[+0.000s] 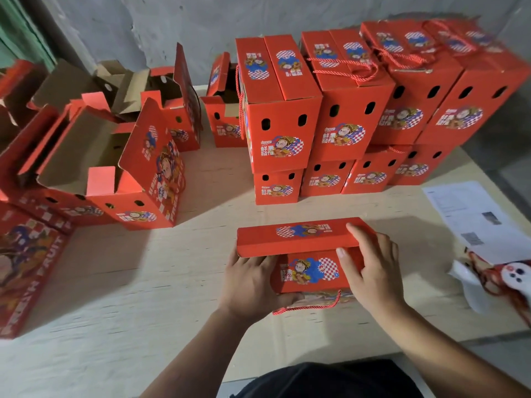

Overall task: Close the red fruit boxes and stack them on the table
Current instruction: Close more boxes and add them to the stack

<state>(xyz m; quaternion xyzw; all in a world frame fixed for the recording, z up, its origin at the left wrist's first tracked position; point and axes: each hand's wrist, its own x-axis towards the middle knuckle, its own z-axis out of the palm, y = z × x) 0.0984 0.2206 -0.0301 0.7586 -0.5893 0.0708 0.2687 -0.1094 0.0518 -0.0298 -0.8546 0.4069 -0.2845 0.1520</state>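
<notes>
We have one red fruit box (pixel 309 271) near the table's (pixel 143 282) front edge, its far lid flap (pixel 301 235) folded over. Our left hand (pixel 250 285) grips its left end; our right hand (pixel 370 268) curls over the right, thumb on the front. The closing seems nearly done. Next, we lift it onto the closed stack (pixel 339 116) at the back right; open boxes (pixel 94 168) wait left.

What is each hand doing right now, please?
Left hand: holding the box's left end, thumb curled under.
Right hand: fingers over the top flap, thumb on the front; holding the box.
</notes>
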